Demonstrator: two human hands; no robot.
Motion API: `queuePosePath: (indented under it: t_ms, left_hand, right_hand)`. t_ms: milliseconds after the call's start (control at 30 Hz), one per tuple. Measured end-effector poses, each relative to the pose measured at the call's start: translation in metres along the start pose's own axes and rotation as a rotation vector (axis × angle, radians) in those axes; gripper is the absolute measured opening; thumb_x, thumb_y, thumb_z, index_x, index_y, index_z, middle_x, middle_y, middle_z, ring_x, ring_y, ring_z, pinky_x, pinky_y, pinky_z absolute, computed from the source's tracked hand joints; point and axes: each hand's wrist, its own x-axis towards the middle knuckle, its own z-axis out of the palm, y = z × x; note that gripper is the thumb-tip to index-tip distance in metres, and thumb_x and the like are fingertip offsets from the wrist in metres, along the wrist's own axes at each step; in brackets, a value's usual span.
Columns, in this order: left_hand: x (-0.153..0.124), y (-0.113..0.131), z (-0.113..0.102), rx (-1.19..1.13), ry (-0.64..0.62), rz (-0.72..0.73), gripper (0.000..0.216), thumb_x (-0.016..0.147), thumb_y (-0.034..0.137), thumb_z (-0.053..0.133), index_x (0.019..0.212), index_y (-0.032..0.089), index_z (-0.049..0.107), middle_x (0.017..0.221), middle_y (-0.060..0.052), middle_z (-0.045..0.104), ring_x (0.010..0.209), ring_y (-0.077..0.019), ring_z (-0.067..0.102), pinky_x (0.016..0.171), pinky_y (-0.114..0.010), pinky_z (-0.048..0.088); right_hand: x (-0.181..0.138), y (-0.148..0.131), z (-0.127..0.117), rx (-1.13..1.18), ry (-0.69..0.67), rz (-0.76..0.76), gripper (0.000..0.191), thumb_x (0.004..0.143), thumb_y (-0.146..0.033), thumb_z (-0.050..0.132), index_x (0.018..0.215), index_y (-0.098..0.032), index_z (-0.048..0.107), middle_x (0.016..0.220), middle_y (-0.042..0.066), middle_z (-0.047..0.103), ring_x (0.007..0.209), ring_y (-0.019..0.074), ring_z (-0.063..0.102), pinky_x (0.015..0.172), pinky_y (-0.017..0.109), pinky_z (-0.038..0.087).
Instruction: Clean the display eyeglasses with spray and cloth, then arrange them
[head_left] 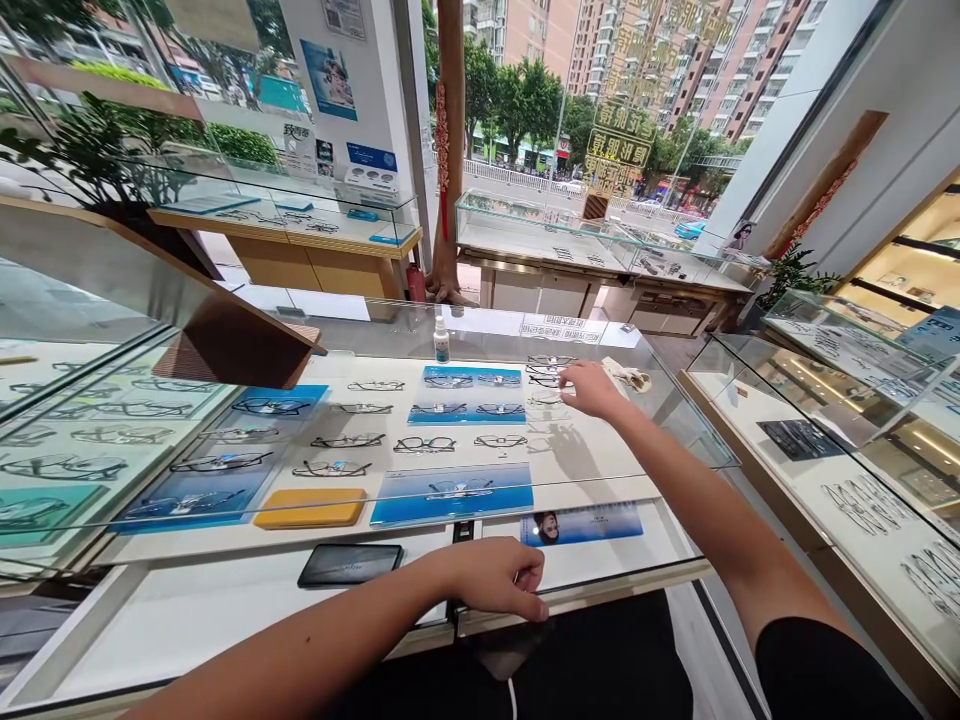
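My right hand reaches far across the glass display counter. Its fingers are drawn together on a pair of glasses lying on the glass top, beside a few other loose pairs. My left hand rests at the counter's front edge, fingers curled over it. Under the glass lie rows of spectacle frames on white and blue display cards.
A small spray bottle stands at the counter's far side, with a crumpled cloth to the right of my hand. A black phone and a yellow case lie inside near the front. More glass cabinets stand on the right and behind.
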Motion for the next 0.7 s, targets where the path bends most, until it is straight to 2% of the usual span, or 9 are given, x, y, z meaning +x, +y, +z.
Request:
queuePosePath:
  t_ms: [100,233,433,633,700]
  left_hand:
    - [0.001,-0.001,0.000,-0.003,-0.003,0.006,0.043,0.080,0.065,0.070,0.088,0.025,0.057,0.085,0.002,0.062,0.073,-0.0181,0.053,0.060,-0.030,0.032]
    - [0.002,-0.004,0.002,-0.012,-0.003,0.010,0.044,0.080,0.066,0.071,0.088,0.025,0.056,0.085,0.002,0.061,0.073,-0.0181,0.052,0.059,-0.030,0.032]
    - [0.002,-0.003,0.003,-0.013,0.001,0.013,0.043,0.080,0.064,0.071,0.087,0.025,0.055,0.083,0.002,0.060,0.072,-0.0176,0.051,0.060,-0.030,0.032]
    - [0.000,0.001,0.003,-0.014,0.013,0.017,0.039,0.081,0.060,0.070,0.087,0.025,0.055,0.083,0.002,0.061,0.072,-0.0181,0.052,0.061,-0.030,0.031]
    - [-0.001,0.002,0.003,-0.022,0.017,0.013,0.038,0.082,0.059,0.070,0.087,0.025,0.055,0.084,0.001,0.062,0.073,-0.0180,0.052,0.061,-0.030,0.032]
  right_hand:
    - [0.004,0.001,0.002,0.002,-0.005,0.040,0.021,0.091,-0.027,0.068,0.110,-0.020,0.070,0.122,0.011,0.074,0.126,0.0306,0.057,0.107,0.045,0.041]
    - [0.013,0.001,0.006,0.011,-0.063,0.037,0.012,0.090,-0.028,0.068,0.099,-0.022,0.073,0.115,0.008,0.076,0.120,0.0293,0.059,0.103,0.042,0.041]
    - [0.015,-0.003,0.009,-0.005,-0.090,0.020,0.009,0.088,-0.021,0.067,0.093,-0.019,0.074,0.110,0.010,0.075,0.112,0.0282,0.060,0.099,0.039,0.041]
    - [-0.012,-0.016,-0.009,-0.002,-0.078,0.010,0.006,0.084,-0.016,0.066,0.085,-0.018,0.071,0.096,0.009,0.075,0.104,0.0263,0.061,0.106,0.039,0.038]
    - [-0.032,-0.025,-0.022,0.032,-0.094,-0.011,0.005,0.082,-0.016,0.067,0.084,-0.019,0.070,0.095,0.007,0.075,0.104,0.0256,0.062,0.100,0.037,0.042]
